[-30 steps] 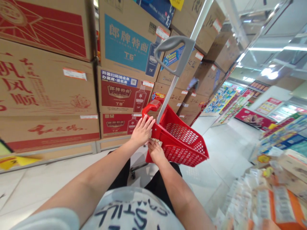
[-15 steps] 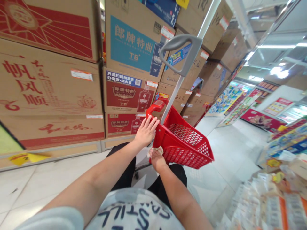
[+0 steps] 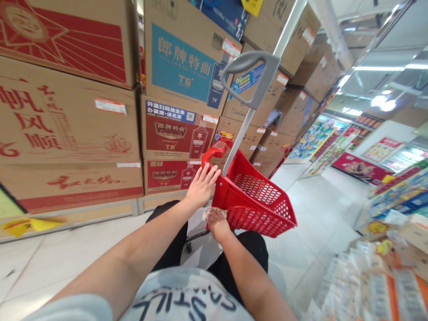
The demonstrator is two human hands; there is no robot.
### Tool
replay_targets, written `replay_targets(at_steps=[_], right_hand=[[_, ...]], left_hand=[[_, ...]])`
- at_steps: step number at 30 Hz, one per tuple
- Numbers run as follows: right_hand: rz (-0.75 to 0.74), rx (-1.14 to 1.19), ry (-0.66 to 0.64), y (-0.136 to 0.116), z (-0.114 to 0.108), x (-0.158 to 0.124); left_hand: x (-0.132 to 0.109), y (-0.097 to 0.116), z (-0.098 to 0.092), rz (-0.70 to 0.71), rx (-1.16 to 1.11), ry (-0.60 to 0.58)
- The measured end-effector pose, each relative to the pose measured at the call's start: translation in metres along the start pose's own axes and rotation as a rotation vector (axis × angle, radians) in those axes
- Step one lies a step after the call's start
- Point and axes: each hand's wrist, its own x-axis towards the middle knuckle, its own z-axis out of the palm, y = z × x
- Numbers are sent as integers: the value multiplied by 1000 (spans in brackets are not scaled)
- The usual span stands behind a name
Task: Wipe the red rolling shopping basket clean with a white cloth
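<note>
A red plastic shopping basket [image 3: 264, 209] on wheels stands tilted in front of me, with a grey pull handle [image 3: 250, 76] on a metal pole rising above it. My left hand [image 3: 200, 187] lies flat against the basket's near red wall, fingers stretched out. Lower down, my right hand [image 3: 217, 220] is closed on a small pale cloth or wad [image 3: 211, 211] and presses it against the basket's lower edge. The basket's red carry handle [image 3: 214, 151] sticks up just above my left hand.
Stacked cardboard liquor cartons [image 3: 180, 89] line the shelving on the left, down to the floor. A white tiled aisle [image 3: 301, 200] runs ahead to the right. Packaged goods [image 3: 384, 276] fill a low display at the right edge.
My right hand with the cloth has slid slightly down and left along the basket's lower edge. The left hand stays on the basket wall; the view has shifted a little.
</note>
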Motion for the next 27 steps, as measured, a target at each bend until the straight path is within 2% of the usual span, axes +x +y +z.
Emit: replay_targets(at_steps=[4, 9, 14, 19, 21, 24, 27], right_hand=[[25, 6, 163, 9, -13, 5], [-33, 16, 229, 13, -22, 6], [136, 7, 417, 17, -46, 4], [-8, -10, 322, 22, -49, -2], [22, -30, 351, 25, -49, -3], [147, -62, 446, 28, -51, -1], [141, -65, 415, 28, -52, 0]], left_hand=[[0, 0, 0, -6, 7, 11], [-1, 0, -2, 3, 11, -2], [-1, 2, -2, -13, 16, 26], [1, 2, -2, -4, -22, 71], [2, 1, 0, 3, -33, 91], [3, 1, 3, 9, -55, 122], [3, 1, 4, 3, -70, 124]])
